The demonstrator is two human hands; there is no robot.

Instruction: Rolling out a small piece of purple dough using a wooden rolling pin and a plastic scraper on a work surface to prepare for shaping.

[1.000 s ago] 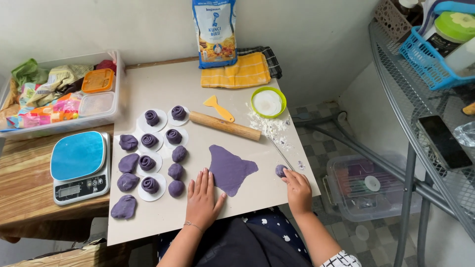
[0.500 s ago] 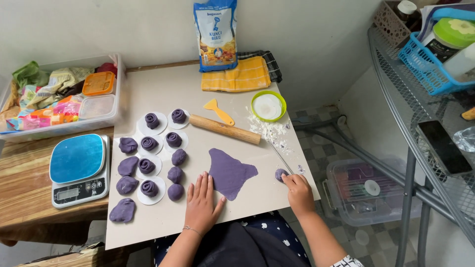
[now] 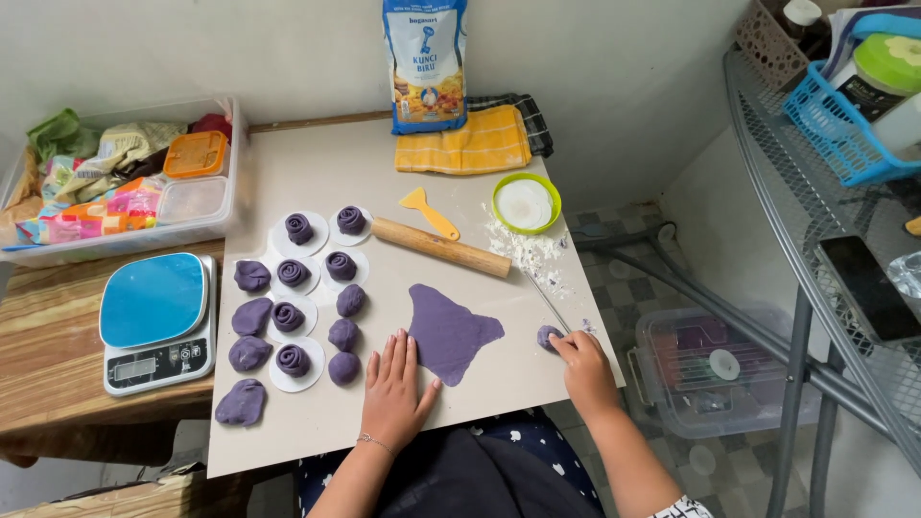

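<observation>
Board first: a pale rectangular work board point(image 3: 317, 173) lies on a brown wooden table point(image 3: 48, 355) and carries nearly everything. Behind its left edge stands a clear plastic storage tub point(image 3: 235, 206) stuffed with coloured packets and small lidded boxes. Against the wall leans a tall blue flour bag point(image 3: 425, 62), with a folded yellow cloth point(image 3: 463, 146) in front of it. On the bare table, just left of the board, sits a white kitchen scale with a blue top point(image 3: 156, 317).

On the board, a flattened purple dough sheet of irregular, roughly triangular outline point(image 3: 451, 331) lies near the front edge. Above it rests a wooden rolling pin point(image 3: 440, 247), tilted, with a green-rimmed round bowl of white flour point(image 3: 526, 203) and a small yellow plastic scraper point(image 3: 428, 211) close by. To the left are purple dough balls and rolled spirals point(image 3: 293, 317), several on white paper rounds.

The left hand point(image 3: 393, 393) lies open and flat, palm down, fingers spread, its thumb touching the sheet's lower edge. The right hand point(image 3: 585, 369) is curled, fingertips pinching a small purple dough lump point(image 3: 549, 335) at the board's right edge, well clear of the sheet.
</observation>
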